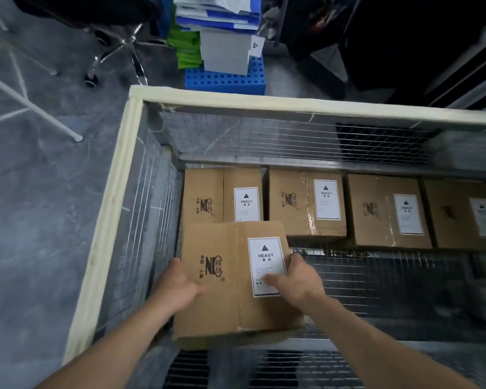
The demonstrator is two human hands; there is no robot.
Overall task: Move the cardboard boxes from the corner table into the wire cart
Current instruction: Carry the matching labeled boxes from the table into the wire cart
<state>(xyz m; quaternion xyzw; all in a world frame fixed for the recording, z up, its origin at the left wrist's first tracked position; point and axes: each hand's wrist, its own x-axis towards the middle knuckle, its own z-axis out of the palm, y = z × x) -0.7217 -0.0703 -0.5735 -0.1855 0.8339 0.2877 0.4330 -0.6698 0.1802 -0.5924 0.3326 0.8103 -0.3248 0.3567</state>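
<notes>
Left grip point(177, 287) & right grip point(298, 279) clasp the sides of a cardboard box point(225, 301) low in the near-left corner of the wire cart point(110, 206), w/ 4 boxes point(292, 217) rowed behind it; looks like the placing step, next: set flat, let go.
</notes>
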